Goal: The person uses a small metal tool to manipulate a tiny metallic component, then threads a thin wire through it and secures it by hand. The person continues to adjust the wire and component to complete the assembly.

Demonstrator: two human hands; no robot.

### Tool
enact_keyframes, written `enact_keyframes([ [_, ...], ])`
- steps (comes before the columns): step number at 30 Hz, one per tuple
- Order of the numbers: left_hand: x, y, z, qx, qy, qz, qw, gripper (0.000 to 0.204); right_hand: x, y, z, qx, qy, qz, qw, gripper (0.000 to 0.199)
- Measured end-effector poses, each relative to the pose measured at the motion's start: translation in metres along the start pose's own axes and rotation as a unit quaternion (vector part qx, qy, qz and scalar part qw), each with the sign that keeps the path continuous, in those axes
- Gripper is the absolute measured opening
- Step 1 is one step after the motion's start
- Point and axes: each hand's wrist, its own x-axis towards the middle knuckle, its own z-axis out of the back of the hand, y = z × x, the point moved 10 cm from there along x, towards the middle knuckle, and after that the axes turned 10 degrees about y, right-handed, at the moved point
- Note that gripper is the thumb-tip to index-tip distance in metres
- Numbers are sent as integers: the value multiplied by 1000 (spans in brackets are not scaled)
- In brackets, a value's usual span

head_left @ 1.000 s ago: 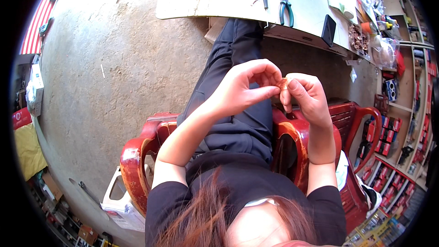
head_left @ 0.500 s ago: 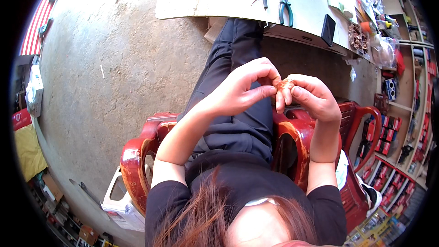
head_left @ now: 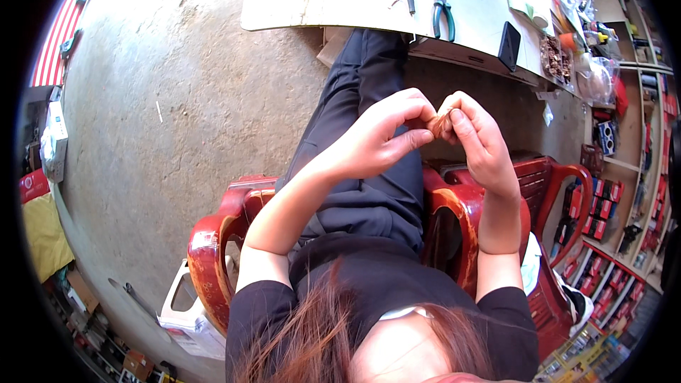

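Observation:
Above my lap, a small bundle of copper-coloured wire is pinched between both hands. My left hand grips its left side between thumb and forefinger. My right hand is closed on the right side, its thumb laid over the curled fingers. Fingers cover much of the bundle, so its full shape is hidden.
On the white table ahead lie pliers, a screwdriver and a phone at its edge. A bag of copper-coloured pieces is farther right. Red chair arms flank me; stocked shelves line the right.
My right hand has turned and risen slightly, its fingers now curled upward around the wire bundle. The left hand has barely moved and keeps its pinch.

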Motion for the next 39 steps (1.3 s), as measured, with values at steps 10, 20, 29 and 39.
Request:
enact_keyframes([
  [10,-4,21,5,-114,-91,52,988,36,4,-13,6,266,-104,81,955,22],
  [20,-12,25,15,-130,-145,18,981,20,2,-18,4,417,-80,109,899,33],
  [29,-16,17,28,-100,-170,18,980,22,-4,24,-3,82,-111,162,977,42],
  [39,-17,-3,37,-16,-159,25,987,21,-22,79,-13,-684,-246,211,653,40],
])
